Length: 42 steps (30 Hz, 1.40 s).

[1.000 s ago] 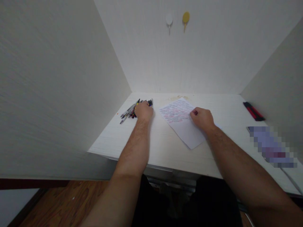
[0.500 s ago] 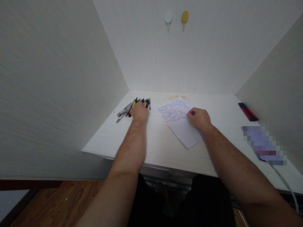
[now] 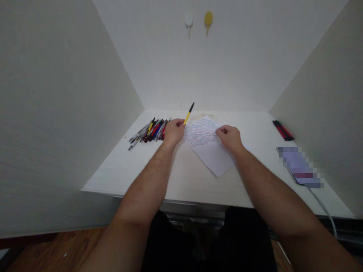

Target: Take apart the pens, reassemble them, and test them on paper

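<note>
My left hand (image 3: 174,131) is closed on a yellow pen (image 3: 188,115) with a black end, which tilts up and to the right above the paper's left corner. Just left of that hand lies a pile of pens (image 3: 151,130) in clear, black, red, blue and yellow. My right hand (image 3: 229,136) rests over the right side of a white sheet of paper (image 3: 218,158). Its thumb and forefinger are pinched together, and whatever may be between them is hidden. Rows of blue and red pen strokes cover the far part of the sheet.
At the right of the white table (image 3: 136,177) lies a red and black object (image 3: 283,130). Nearer is a blurred-out phone-like device (image 3: 300,166) with a white cable (image 3: 324,209). White panels enclose the back and sides; a white hook (image 3: 188,19) and a yellow hook (image 3: 208,18) hang behind.
My left hand has come away from the pen pile toward the paper, now with the yellow pen in it. The right hand stays over the sheet. The whole view has shifted slightly.
</note>
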Available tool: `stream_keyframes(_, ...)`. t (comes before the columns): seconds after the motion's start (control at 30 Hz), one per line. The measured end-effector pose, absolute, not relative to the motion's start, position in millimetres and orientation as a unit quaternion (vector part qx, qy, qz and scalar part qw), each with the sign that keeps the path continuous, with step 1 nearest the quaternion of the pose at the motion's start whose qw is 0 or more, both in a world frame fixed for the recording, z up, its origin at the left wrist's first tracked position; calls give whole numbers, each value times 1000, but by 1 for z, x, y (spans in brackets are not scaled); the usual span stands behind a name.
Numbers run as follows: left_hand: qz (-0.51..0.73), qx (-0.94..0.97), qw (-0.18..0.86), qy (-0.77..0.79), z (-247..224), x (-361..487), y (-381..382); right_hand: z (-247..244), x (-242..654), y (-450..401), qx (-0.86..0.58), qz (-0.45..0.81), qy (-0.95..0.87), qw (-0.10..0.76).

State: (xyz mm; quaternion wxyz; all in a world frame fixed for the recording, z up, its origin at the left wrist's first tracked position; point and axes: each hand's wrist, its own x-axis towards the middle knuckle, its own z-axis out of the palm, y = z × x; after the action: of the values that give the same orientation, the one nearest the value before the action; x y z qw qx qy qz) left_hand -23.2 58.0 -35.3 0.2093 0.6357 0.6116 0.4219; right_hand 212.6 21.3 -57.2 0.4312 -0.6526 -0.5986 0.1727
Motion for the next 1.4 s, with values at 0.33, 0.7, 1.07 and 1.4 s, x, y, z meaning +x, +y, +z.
stream_keyframes(0.33,331,762,264,490,-50,40,14,-49,202,23,-507,412,-404,640)
stream_keyframes(0.7,340,777,240,472,-50,40,11,-48,202,22,-511,410,-382,652)
stream_keyframes(1.07,321,769,241,497,-50,39,11,-42,204,21,-499,430,-356,663)
stream_keyframes(1.4,315,769,231,506,-45,39,9,-39,206,19,-482,448,-356,663)
